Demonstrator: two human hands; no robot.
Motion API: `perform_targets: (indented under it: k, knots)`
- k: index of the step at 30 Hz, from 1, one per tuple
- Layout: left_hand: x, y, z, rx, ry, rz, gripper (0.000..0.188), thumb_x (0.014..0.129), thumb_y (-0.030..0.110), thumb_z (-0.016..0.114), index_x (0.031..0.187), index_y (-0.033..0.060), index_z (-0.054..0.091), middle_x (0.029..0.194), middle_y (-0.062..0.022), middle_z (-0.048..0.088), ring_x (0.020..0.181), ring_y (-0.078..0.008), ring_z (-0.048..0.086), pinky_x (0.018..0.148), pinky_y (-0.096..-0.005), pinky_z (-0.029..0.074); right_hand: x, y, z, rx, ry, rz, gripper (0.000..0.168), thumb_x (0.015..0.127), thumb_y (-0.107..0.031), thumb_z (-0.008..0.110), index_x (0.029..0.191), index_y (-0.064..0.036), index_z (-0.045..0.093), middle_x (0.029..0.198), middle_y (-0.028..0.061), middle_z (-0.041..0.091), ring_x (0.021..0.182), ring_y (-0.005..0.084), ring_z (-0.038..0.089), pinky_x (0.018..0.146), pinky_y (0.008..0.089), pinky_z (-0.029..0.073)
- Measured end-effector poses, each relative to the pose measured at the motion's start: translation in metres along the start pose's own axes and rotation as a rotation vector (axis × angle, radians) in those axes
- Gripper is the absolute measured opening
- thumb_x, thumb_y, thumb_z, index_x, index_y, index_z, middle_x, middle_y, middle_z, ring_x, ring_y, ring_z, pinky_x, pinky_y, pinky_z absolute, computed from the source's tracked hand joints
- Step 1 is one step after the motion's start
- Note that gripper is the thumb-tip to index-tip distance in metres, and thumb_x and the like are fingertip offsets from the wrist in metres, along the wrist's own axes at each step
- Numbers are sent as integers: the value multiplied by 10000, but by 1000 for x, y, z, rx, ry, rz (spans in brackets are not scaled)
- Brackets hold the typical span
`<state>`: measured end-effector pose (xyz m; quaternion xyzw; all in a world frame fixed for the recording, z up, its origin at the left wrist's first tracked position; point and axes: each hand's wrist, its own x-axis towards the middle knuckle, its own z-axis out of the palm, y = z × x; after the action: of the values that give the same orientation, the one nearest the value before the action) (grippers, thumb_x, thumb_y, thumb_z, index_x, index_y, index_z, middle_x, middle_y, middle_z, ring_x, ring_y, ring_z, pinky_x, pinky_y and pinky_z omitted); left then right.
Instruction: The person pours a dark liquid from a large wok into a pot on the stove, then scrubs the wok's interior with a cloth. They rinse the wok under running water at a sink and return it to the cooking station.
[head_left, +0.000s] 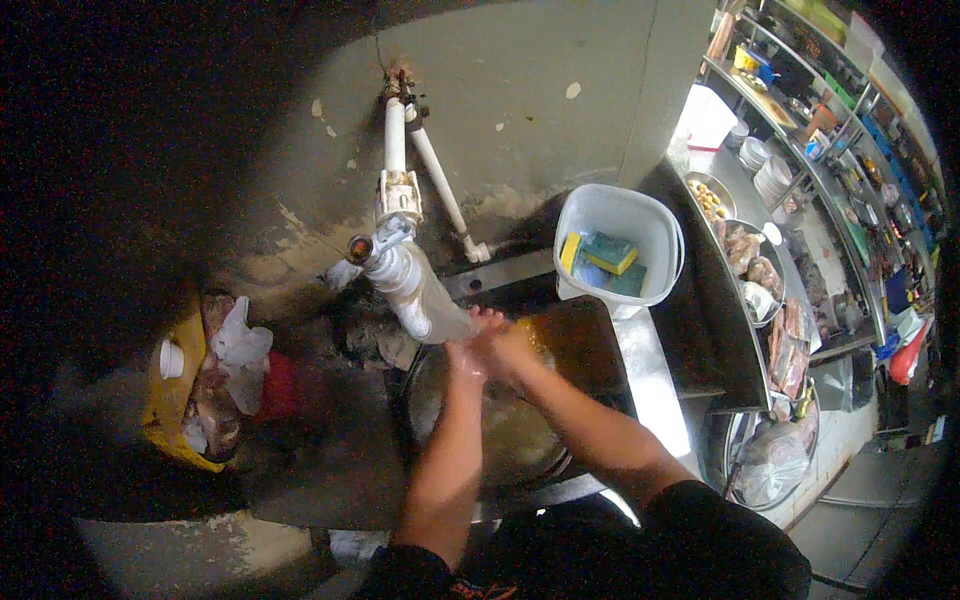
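Note:
My left hand (466, 360) and my right hand (501, 349) are pressed together at the mouth of a white plastic water pipe (405, 289). The right hand overlaps the left, and blur hides how their fingers are set. A translucent sleeve (448, 319) covers the pipe's end and reaches the hands. The skin of the left hand looks wet. No separate object shows in either hand. Below them, a round vessel (517, 442) with murky contents stands in a dark sink (589, 337). The forearms hide part of its rim.
A white plastic bucket (619, 292) holding yellow-green sponges (611, 253) stands beyond the sink. A yellow container (169, 397) with rubbish is at left. On the right, a metal counter carries a bowl of wrapped food (776, 304), stacked plates (772, 178) and a bagged bundle (772, 457).

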<state>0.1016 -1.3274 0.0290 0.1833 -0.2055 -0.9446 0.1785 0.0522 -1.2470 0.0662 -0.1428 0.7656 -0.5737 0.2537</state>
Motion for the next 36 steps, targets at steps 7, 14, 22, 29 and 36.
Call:
perform_targets:
  k: [7, 14, 22, 29, 36]
  knots:
    - [-26, -11, 45, 28, 15, 27, 528, 924, 511, 436, 1240, 110, 570, 1154, -98, 632, 1052, -314, 588, 918, -432, 487, 37, 40, 50, -424, 47, -395, 456, 695, -332, 753, 1043, -46, 688, 1032, 203, 672, 959, 334, 651, 802, 464, 510]
    - [18, -34, -14, -225, -345, -31, 489, 945, 456, 436, 1263, 101, 547, 1139, -101, 618, 1012, -287, 581, 886, -400, 486, 32, 15, 31, -461, 102, -105, 484, 860, -358, 590, 1307, -180, 539, 1322, 225, 522, 1090, 419, 583, 848, 572, 484]
    - [-1, -4, -14, -61, -114, 273, 450, 972, 339, 461, 1300, 33, 501, 1175, -127, 587, 1038, -282, 563, 915, -401, 461, -43, 2, 42, 3, 274, -140, 370, 917, -339, 560, 1151, -53, 575, 1173, 218, 604, 977, 429, 611, 785, 516, 503]
    - [-109, 132, -33, 850, 301, -125, 345, 878, 252, 651, 1146, 48, 580, 1072, -65, 603, 961, -177, 601, 844, -372, 503, 24, 29, 54, 886, -517, 415, 296, 937, -330, 558, 1171, -148, 553, 1065, 57, 614, 789, 284, 599, 663, 474, 500]
    - [-166, 175, 288, 1475, -220, 1278, 537, 998, 281, 459, 1455, 15, 364, 1464, -177, 408, 1282, -326, 448, 1066, -442, 345, -40, 42, -1, -661, -278, -206, 395, 877, -462, 627, 1021, -100, 691, 964, 154, 693, 818, 350, 650, 720, 466, 515]
